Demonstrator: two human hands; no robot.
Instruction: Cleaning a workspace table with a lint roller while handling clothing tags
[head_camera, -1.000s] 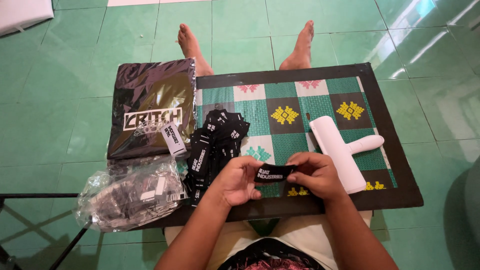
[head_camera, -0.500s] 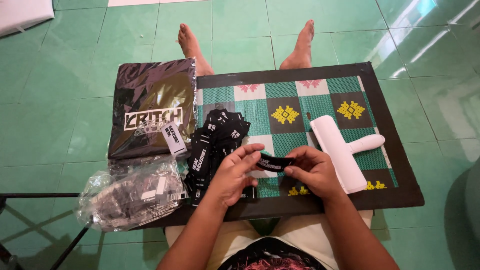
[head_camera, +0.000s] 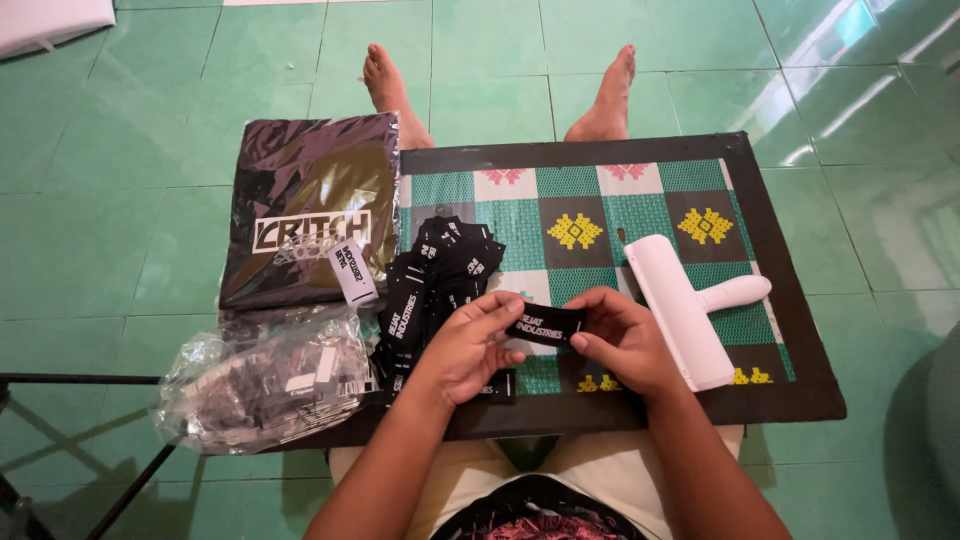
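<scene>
At the far left a crumpled clear plastic bag (head_camera: 262, 383) of small pieces lies at the counter's (head_camera: 790, 385) corner, with a black garment in a glossy wrapper (head_camera: 310, 215) behind it and a heap of black woven labels (head_camera: 435, 270) just to the right. Over the patterned mat (head_camera: 590, 215), the left hand (head_camera: 465, 345) and right hand (head_camera: 620, 340) pinch opposite ends of one black label (head_camera: 548, 327), held flat between them. Just beside the right hand lies a white lint roller (head_camera: 685, 305).

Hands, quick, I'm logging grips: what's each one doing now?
Left hand: closed on the black label.
Right hand: pinching the same label's other end.
</scene>
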